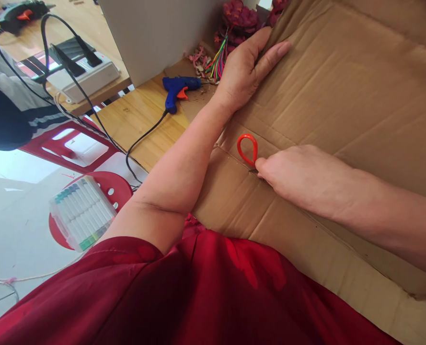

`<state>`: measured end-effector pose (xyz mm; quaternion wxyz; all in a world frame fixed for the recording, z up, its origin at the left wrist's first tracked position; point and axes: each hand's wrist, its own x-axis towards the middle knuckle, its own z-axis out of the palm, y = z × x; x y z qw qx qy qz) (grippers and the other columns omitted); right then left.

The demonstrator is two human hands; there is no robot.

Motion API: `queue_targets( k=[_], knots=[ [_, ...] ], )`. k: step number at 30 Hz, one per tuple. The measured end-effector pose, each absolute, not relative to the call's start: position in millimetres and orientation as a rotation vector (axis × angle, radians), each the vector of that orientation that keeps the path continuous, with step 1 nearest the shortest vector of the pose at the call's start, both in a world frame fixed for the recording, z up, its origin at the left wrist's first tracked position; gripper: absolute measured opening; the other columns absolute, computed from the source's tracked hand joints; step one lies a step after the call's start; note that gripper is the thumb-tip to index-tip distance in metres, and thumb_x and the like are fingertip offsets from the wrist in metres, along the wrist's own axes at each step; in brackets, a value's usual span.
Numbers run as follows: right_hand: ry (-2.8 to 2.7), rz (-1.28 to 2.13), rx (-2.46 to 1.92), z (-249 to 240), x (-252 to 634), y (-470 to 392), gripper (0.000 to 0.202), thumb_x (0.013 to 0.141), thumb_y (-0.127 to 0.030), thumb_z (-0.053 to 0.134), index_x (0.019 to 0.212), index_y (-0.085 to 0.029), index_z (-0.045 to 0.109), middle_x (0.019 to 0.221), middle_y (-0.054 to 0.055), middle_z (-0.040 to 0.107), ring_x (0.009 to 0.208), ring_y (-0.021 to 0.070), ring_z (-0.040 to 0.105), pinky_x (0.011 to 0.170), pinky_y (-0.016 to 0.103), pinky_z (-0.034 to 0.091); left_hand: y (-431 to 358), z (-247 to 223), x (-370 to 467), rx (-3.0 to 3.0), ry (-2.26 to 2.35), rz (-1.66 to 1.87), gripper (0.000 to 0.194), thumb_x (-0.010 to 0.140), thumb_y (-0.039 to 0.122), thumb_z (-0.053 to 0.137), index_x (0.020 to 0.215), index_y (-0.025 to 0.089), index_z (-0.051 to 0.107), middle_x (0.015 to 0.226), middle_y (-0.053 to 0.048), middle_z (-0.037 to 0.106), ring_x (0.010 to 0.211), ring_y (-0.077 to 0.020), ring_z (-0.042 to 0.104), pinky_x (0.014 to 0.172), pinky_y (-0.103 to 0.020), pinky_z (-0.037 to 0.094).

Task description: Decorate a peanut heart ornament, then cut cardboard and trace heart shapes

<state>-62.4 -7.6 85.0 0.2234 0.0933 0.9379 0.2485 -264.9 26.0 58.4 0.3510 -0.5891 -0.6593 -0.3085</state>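
Observation:
My left hand (243,69) grips the raised edge of a large sheet of brown cardboard (342,96), thumb side on its face and some fingers hidden behind it. My right hand (299,172) is closed around a pair of scissors (247,149). One red handle loop shows beyond the fingers, with a sliver of dark metal below it against a crease or slit in the cardboard. The rest of the scissors is hidden under the hand.
A blue glue gun (178,91) lies on the wooden table (144,124), its cord hanging down. Beyond are coloured strands (218,62) and dark red bumpy decorations (236,17). A marker case (83,211) rests on a red stool (121,184); a power strip (86,79) sits upper left.

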Motion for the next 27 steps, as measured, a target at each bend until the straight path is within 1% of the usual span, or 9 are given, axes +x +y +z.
queue_targets(
  k=[1,4,6,10,13,15,20,22,27],
  knots=[
    [2.589,0.681,0.26,85.0,-61.5,-7.7,0.023,0.099,-0.021,0.051,0.093,-0.018,0.073,0.078,0.011,0.075,0.07,0.0285,0.072,0.05,0.034,0.026,25.0,58.6,-264.2,-1.511,-1.721,-0.813,0.071,0.102,0.03,-0.003,0.084,0.011,0.063,0.094,-0.006,0.06,0.093,-0.0136,0.065,0.069,-0.023,0.045],
    [2.582,0.679,0.264,85.3,-58.3,-8.1,0.023,0.099,-0.022,0.051,0.095,-0.018,0.073,0.078,0.011,0.075,0.07,0.0287,0.072,0.05,0.034,0.026,26.4,55.7,-266.2,-1.549,-1.644,-1.296,0.041,0.107,0.038,0.032,0.092,0.012,0.06,0.084,-0.001,0.056,0.084,-0.0114,0.06,0.073,-0.021,0.046],
    [2.571,0.685,0.271,85.5,-55.9,-8.7,0.023,0.099,-0.02,0.05,0.097,-0.018,0.073,0.079,0.011,0.076,0.071,0.0288,0.073,0.05,0.034,0.027,28.6,52.7,-269.4,-1.641,-1.537,-1.557,0.037,0.104,0.041,0.042,0.09,0.011,0.058,0.081,0.001,0.048,0.081,-0.0089,0.051,0.076,-0.022,0.043],
    [2.559,0.682,0.297,84.3,-51.1,-8.8,0.023,0.098,-0.014,0.049,0.1,-0.017,0.072,0.079,0.011,0.076,0.072,0.0281,0.073,0.051,0.033,0.028,31.5,49.1,-274.7,-1.743,-1.371,-1.814,0.034,0.101,0.045,0.049,0.083,0.017,0.053,0.077,0.003,0.042,0.077,-0.0086,0.042,0.074,-0.025,0.039],
    [2.584,0.676,0.291,81.2,-47.9,-7.5,0.024,0.097,-0.012,0.049,0.101,-0.017,0.072,0.077,0.01,0.075,0.071,0.0277,0.073,0.051,0.033,0.028,33.8,47.7,-277.3,-1.775,-1.282,-1.899,0.028,0.098,0.041,0.057,0.079,0.022,0.052,0.074,0.002,0.048,0.074,-0.0122,0.043,0.071,-0.029,0.038],
    [2.606,0.696,0.281,79.4,-45.7,-6.7,0.025,0.093,-0.009,0.049,0.101,-0.017,0.071,0.075,0.009,0.074,0.069,0.0274,0.073,0.049,0.033,0.027,37.5,46.2,-280.0,-1.782,-1.251,-1.911,0.027,0.097,0.042,0.058,0.081,0.021,0.055,0.076,0.002,0.052,0.076,-0.0133,0.046,0.074,-0.031,0.039],
    [2.627,0.732,0.206,80.5,-40.0,-6.0,0.03,0.088,-0.002,0.047,0.1,-0.016,0.071,0.072,0.008,0.073,0.068,0.0263,0.073,0.047,0.034,0.022,55.0,41.0,-291.6,-1.731,-1.123,-1.964,0.045,0.09,0.071,0.057,0.081,0.027,0.058,0.076,0.002,0.057,0.077,-0.0156,0.043,0.073,-0.038,0.037],
    [2.624,0.717,0.203,81.5,-38.2,-5.6,0.03,0.089,-0.002,0.047,0.099,-0.016,0.071,0.071,0.007,0.073,0.067,0.0253,0.073,0.047,0.034,0.021,59.4,39.8,-295.3,-1.729,-1.112,-1.969,0.048,0.087,0.077,0.057,0.079,0.029,0.057,0.073,0.001,0.055,0.075,-0.0165,0.041,0.071,-0.04,0.036],
    [2.654,0.686,0.229,81.0,-33.8,-3.8,0.027,0.092,-0.005,0.048,0.097,-0.018,0.07,0.069,0.007,0.073,0.065,0.0246,0.071,0.048,0.034,0.02,60.7,39.5,-298.2,-1.763,-1.106,-1.957,0.038,0.092,0.064,0.06,0.079,0.028,0.058,0.072,0.001,0.051,0.075,-0.0163,0.037,0.071,-0.042,0.033]
  ],
)
